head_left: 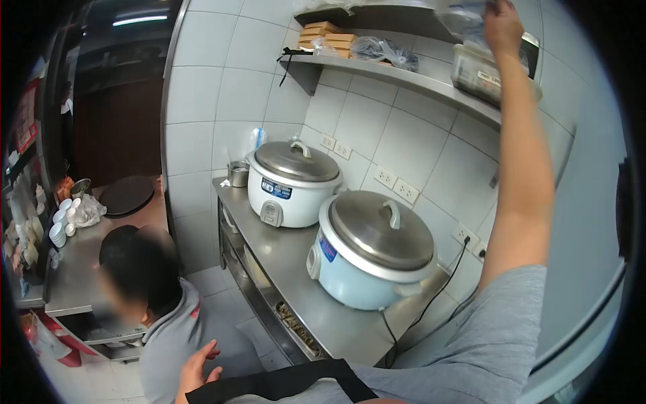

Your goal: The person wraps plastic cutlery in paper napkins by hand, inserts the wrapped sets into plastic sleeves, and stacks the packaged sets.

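Observation:
My right hand point(503, 30) is raised at the top right, its fingers closed on a clear plastic item point(464, 19) at the upper shelf. Just below that hand, a translucent plastic container point(476, 73) rests on the lower wall shelf point(397, 75). My left hand point(200, 369) is low in the view, fingers apart and holding nothing, beside a black apron edge. Two large rice cookers with metal lids, one white point(286, 195) and one light blue point(360, 279), stand on the steel table point(356, 330).
A person in grey point(195, 337) is low at the left, close to my left hand. Behind them, a counter point(87, 259) holds white cups point(59, 225) and a round black plate point(126, 195). Cardboard boxes point(340, 44) sit on the shelf. A black cord point(441, 291) runs from a wall outlet.

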`<state>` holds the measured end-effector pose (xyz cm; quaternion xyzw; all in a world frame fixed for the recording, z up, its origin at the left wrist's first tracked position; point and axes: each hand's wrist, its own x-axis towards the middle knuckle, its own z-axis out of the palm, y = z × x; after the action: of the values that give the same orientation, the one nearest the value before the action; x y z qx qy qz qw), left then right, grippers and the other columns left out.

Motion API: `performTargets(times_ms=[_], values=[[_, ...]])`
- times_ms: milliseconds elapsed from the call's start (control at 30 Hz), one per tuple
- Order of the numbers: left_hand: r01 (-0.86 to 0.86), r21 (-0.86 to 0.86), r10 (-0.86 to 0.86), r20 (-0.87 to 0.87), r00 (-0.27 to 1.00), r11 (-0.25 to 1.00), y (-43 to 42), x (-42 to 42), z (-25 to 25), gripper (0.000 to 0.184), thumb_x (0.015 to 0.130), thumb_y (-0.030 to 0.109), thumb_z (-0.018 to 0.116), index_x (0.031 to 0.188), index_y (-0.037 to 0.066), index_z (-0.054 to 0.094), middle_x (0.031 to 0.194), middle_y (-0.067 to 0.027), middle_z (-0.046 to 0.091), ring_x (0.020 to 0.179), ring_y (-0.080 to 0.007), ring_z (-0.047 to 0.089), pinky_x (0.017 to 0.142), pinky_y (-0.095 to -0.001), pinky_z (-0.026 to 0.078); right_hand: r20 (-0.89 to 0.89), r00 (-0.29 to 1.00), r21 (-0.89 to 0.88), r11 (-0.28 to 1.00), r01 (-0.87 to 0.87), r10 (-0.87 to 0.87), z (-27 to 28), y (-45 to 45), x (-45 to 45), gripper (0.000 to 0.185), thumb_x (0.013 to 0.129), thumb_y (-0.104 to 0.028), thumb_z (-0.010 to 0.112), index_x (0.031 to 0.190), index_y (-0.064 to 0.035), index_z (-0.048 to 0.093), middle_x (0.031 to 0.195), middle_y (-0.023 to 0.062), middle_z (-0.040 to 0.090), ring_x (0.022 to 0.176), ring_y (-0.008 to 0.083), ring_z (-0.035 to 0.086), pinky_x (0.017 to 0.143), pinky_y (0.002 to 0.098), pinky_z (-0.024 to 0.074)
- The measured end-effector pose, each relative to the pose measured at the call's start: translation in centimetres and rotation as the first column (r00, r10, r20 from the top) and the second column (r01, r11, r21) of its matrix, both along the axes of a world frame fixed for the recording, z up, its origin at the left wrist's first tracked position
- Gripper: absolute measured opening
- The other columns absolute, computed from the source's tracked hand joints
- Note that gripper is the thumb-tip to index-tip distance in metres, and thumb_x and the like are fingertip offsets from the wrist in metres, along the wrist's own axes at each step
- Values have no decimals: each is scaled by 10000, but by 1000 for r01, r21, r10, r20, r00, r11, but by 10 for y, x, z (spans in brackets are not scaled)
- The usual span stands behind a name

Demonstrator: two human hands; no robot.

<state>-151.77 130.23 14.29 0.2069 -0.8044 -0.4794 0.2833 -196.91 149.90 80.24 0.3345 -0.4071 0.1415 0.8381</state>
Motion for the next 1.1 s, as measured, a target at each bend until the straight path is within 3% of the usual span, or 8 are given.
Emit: performTargets(times_ms=[100,200,467,667,800,900,1033,1100], values=[[-36,18,36,32,999,999,-4,-21,-3,642,669,84,737,1276,100,527,1209,-132,556,991,-233,597,819,-331,466,671,722,-60,959,276,-166,49,34,-63,328,828,-243,455,1062,-186,677,986,109,691,908,265,644,753,359,477],[-110,-58,112,23,993,992,-6,-39,-1,672,616,93,769,1250,115,550,1340,-124,432,1045,-252,568,818,-348,472,887,461,-74,972,224,-39,61,56,-89,325,829,-249,502,1098,-170,666,989,69,698,897,232,649,783,346,474],[-132,-146,136,16,991,980,-12,-73,5,691,536,90,807,1192,107,590,1398,-130,349,1048,-279,551,830,-374,483,715,536,159,850,502,-450,28,68,-89,264,834,-93,500,1024,-3,658,1092,206,636,1001,411,605,866,419,480],[-113,-114,119,50,992,987,-14,-80,4,671,547,94,804,1184,103,595,1397,-136,346,1040,-292,544,859,-390,479,831,553,167,976,-141,-62,29,119,-111,297,840,-131,505,1088,-144,667,1109,156,641,1000,372,605,837,411,493],[-45,-276,56,32,998,960,-23,-84,6,642,573,87,773,1189,105,591,1383,-166,345,994,-302,559,837,-397,493,571,573,43,719,694,-587,6,111,-84,373,911,-325,409,1240,-259,572,1217,75,598,1117,313,554,902,494,451],[-24,-289,38,44,998,957,-19,-86,21,631,586,105,771,1191,111,591,1380,-165,350,999,-303,564,823,-391,500,331,687,20,733,680,-646,-32,68,-78,420,941,-386,344,1320,-268,483,1262,74,566,1131,316,545,935,524,415],[5,-266,20,93,995,964,-13,-77,15,612,607,134,771,1192,136,594,1376,-158,358,1012,-302,573,817,-386,507,581,258,349,523,778,-772,-24,66,-97,455,952,-443,318,1369,-285,405,1384,38,458,1231,292,468,947,635,341],[-3,-255,36,125,991,967,-8,-67,15,594,628,142,765,1196,143,593,1375,-146,366,1016,-304,574,820,-383,508,502,441,45,532,845,-744,-35,55,-108,422,950,-451,359,1352,-344,428,1417,-2,415,1313,265,369,983,688,238]])
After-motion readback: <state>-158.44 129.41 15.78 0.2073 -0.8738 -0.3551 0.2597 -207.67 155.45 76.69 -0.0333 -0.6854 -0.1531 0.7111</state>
